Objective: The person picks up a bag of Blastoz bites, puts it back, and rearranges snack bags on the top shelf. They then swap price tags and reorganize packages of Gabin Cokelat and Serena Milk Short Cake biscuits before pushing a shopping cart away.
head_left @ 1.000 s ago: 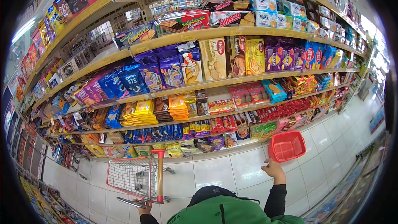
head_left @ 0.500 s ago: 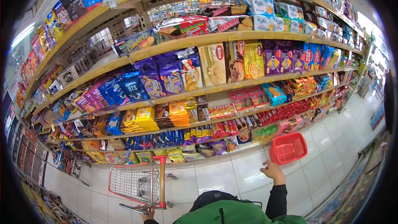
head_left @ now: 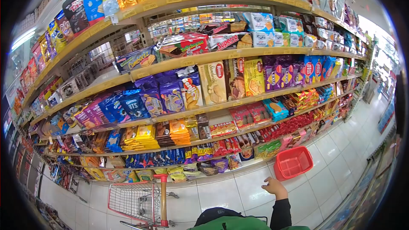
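Note:
My right hand [head_left: 275,187] is over the tiled floor, low and right of centre, its fingers loosely bent and apart, with nothing seen in it. Just beyond it a red plastic basket [head_left: 293,162] appears empty, and the hand looks near its lower left side but not on it. My left hand is out of the picture. At the lower left stands a small wire shopping cart [head_left: 132,200] with red trim and an upright tan and red handle bar [head_left: 163,200].
Long shelves [head_left: 179,64] curve across the view, full of packaged biscuits and snacks, with price tags on their yellow edges. White floor tiles [head_left: 251,183] run along the shelf foot. Another rack [head_left: 362,196] stands at the right edge.
The view has tilted up, so shelves, cart and basket sit lower. My left hand, earlier by the cart, has left the view. My right hand has shifted slightly left and down in the picture.

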{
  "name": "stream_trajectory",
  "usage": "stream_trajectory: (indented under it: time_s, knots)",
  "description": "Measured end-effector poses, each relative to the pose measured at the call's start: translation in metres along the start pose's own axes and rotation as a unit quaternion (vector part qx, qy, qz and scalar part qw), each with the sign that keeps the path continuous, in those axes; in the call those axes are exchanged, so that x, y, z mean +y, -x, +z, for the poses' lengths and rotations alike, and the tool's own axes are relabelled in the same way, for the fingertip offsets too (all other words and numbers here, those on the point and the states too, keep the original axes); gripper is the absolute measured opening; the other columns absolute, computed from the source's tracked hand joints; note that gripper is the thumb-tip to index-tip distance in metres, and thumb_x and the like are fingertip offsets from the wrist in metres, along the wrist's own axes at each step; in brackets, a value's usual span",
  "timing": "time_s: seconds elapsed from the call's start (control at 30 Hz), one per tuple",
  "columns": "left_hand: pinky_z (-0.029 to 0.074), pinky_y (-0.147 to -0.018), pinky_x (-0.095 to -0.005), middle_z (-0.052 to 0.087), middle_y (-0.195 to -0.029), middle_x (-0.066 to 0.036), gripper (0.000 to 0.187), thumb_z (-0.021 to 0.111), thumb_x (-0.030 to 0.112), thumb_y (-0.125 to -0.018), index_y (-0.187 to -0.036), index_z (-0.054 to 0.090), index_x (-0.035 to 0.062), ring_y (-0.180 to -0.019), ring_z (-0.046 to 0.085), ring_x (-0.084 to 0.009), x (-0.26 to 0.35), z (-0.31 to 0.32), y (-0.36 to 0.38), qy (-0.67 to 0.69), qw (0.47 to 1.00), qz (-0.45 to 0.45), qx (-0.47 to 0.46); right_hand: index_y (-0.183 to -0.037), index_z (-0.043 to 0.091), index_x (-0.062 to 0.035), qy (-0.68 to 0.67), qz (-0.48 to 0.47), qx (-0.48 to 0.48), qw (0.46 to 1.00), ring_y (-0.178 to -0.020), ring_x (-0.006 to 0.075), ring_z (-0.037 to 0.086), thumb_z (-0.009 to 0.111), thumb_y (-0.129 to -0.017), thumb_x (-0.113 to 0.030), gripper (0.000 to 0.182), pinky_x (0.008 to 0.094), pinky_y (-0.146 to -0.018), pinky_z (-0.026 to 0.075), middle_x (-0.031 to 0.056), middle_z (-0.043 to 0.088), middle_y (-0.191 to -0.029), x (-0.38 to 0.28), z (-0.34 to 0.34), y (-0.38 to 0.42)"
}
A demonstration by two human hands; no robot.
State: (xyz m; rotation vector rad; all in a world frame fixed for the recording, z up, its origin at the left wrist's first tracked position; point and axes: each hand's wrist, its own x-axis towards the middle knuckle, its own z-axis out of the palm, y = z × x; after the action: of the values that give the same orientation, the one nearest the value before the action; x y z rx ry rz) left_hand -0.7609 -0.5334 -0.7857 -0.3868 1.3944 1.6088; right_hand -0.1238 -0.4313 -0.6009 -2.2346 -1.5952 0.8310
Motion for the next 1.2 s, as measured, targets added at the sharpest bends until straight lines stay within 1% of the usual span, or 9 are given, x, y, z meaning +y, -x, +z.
stream_trajectory:
  time_s: [0.23, 0.27, 0.33, 0.57, 0.7, 0.8, 0.83, 1.03, 1.2]
  knots:
    - [0.028, -0.089, -0.0495, 0.038, -0.130, 0.002, 0.062, 0.043, 0.065, -0.070, -0.118, 0.042, 0.0254, -0.116, 0.031, -0.0241, -0.009, 0.008, 0.003, 0.030, 0.997, 0.068, 0.010, -0.103, 0.055, -0.0015, -0.039, -0.007, -0.024, 0.999, -0.080, 0.0289, 0.061, 0.066, -0.070, -0.028, 0.044, 0.0342, -0.071, 0.047, 0.0181, 0.062, -0.085, -0.013, -0.007, -0.004]
    - [0.028, -0.091, -0.0488, 0.037, -0.132, 0.003, 0.057, 0.042, 0.064, -0.071, -0.115, 0.043, 0.0279, -0.116, 0.032, -0.0236, -0.002, -0.020, -0.057, 0.078, 0.997, -0.012, 0.018, -0.103, 0.055, -0.0013, -0.048, -0.011, -0.028, 0.998, -0.080, 0.0287, 0.061, 0.066, -0.070, -0.028, 0.044, 0.0338, -0.071, 0.047, 0.0182, 0.062, -0.085, -0.018, -0.010, -0.007]
    - [0.028, -0.090, -0.0489, 0.038, -0.131, 0.002, 0.055, 0.043, 0.063, -0.072, -0.114, 0.044, 0.0279, -0.116, 0.032, -0.0239, -0.009, -0.026, -0.056, 0.068, 0.997, 0.020, 0.016, -0.104, 0.055, -0.0011, -0.070, -0.052, -0.035, 0.996, -0.080, 0.0279, 0.060, 0.066, -0.071, -0.029, 0.044, 0.0337, -0.072, 0.047, 0.0181, 0.062, -0.085, -0.026, -0.017, -0.017]
    - [0.030, -0.089, -0.0482, 0.040, -0.128, 0.001, 0.051, 0.044, 0.058, -0.073, -0.113, 0.045, 0.0262, -0.113, 0.034, -0.0246, -0.011, 0.063, -0.025, -0.031, 0.998, 0.061, -0.011, -0.105, 0.052, -0.0007, -0.226, -0.228, 0.012, 0.947, -0.075, 0.0126, 0.057, 0.063, -0.078, -0.013, 0.032, 0.0257, -0.066, 0.045, 0.0084, 0.060, -0.081, -0.109, -0.101, -0.059]
    - [0.030, -0.088, -0.0477, 0.041, -0.126, 0.000, 0.050, 0.044, 0.056, -0.073, -0.112, 0.046, 0.0252, -0.112, 0.035, -0.0250, -0.013, 0.129, -0.028, -0.097, 0.990, 0.091, -0.051, -0.102, 0.051, 0.0001, -0.240, -0.314, 0.055, 0.917, -0.077, 0.0117, 0.057, 0.061, -0.080, -0.011, 0.027, 0.0255, -0.068, 0.046, 0.0064, 0.060, -0.086, -0.188, -0.166, -0.077]
    - [0.031, -0.088, -0.0474, 0.041, -0.125, -0.001, 0.048, 0.045, 0.054, -0.073, -0.111, 0.046, 0.0245, -0.111, 0.036, -0.0253, -0.017, 0.185, -0.039, -0.154, 0.977, 0.117, -0.085, -0.098, 0.053, 0.0009, -0.144, -0.355, 0.164, 0.909, -0.072, 0.0120, 0.057, 0.059, -0.079, -0.008, 0.022, 0.0260, -0.064, 0.046, 0.0072, 0.059, -0.079, -0.249, -0.222, -0.079]
    - [0.031, -0.087, -0.0472, 0.042, -0.124, -0.001, 0.048, 0.045, 0.054, -0.073, -0.111, 0.047, 0.0243, -0.110, 0.036, -0.0254, -0.019, 0.204, -0.043, -0.178, 0.971, 0.128, -0.098, -0.095, 0.054, 0.0004, -0.116, -0.440, 0.238, 0.858, -0.070, 0.0132, 0.058, 0.059, -0.079, -0.008, 0.019, 0.0264, -0.063, 0.046, 0.0081, 0.058, -0.076, -0.263, -0.237, -0.090]
    - [0.032, -0.086, -0.0466, 0.043, -0.122, -0.002, 0.045, 0.045, 0.050, -0.074, -0.110, 0.048, 0.0228, -0.108, 0.038, -0.0260, -0.039, 0.309, -0.069, -0.341, 0.902, 0.218, -0.153, -0.083, 0.053, -0.0020, 0.101, -0.492, 0.481, 0.719, -0.070, 0.0252, 0.057, 0.060, -0.073, -0.005, 0.013, 0.0332, -0.062, 0.045, 0.0106, 0.055, -0.074, -0.361, -0.334, -0.145]
    - [0.033, -0.085, -0.0460, 0.044, -0.120, -0.003, 0.043, 0.046, 0.047, -0.074, -0.109, 0.048, 0.0216, -0.106, 0.040, -0.0265, -0.062, 0.370, -0.089, -0.458, 0.817, 0.297, -0.186, -0.086, 0.055, -0.0027, 0.254, -0.438, 0.498, 0.704, -0.081, 0.0305, 0.055, 0.066, -0.069, -0.011, 0.022, 0.0380, -0.069, 0.045, 0.0130, 0.057, -0.081, -0.406, -0.371, -0.220]
